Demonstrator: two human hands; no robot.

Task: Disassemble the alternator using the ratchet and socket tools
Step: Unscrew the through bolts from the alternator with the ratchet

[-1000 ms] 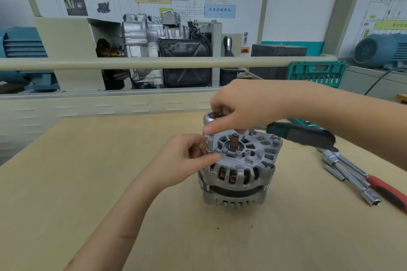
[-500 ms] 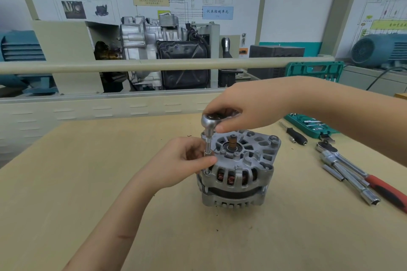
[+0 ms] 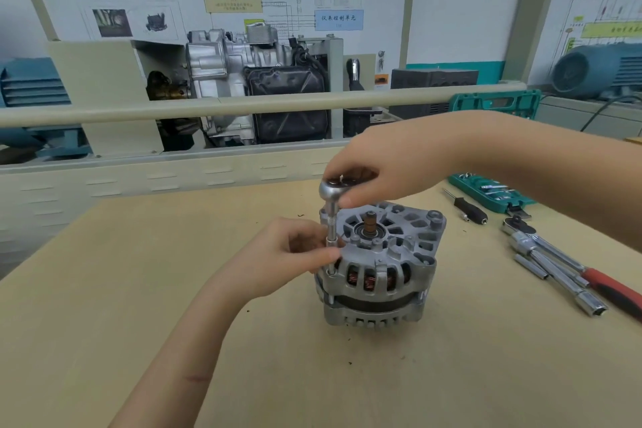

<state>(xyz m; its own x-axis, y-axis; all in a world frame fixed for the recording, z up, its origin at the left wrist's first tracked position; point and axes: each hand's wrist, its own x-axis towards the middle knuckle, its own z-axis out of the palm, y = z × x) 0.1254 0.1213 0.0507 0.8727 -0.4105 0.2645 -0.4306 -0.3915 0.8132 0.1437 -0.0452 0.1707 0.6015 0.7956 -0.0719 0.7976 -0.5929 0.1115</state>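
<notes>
A silver alternator point(image 3: 382, 267) stands upright on the wooden table point(image 3: 139, 288), its shaft pointing up and copper windings showing through the slots. A ratchet head point(image 3: 331, 189) with a thin socket extension point(image 3: 331, 236) stands vertically on a bolt at the alternator's left rim. My right hand point(image 3: 378, 167) grips the ratchet head from above; the handle is hidden under it. My left hand point(image 3: 291, 254) pinches the extension between thumb and fingers.
To the right lie a red-handled wrench with sockets point(image 3: 562, 274), a small black driver point(image 3: 469, 210) and an open green socket case point(image 3: 493, 193). A beige rail point(image 3: 208, 104) and engine display stand behind the table.
The ratchet handle swung from sticking out right to hidden under my right hand. The ratchet head has risen a little. My left hand stays on the extension.
</notes>
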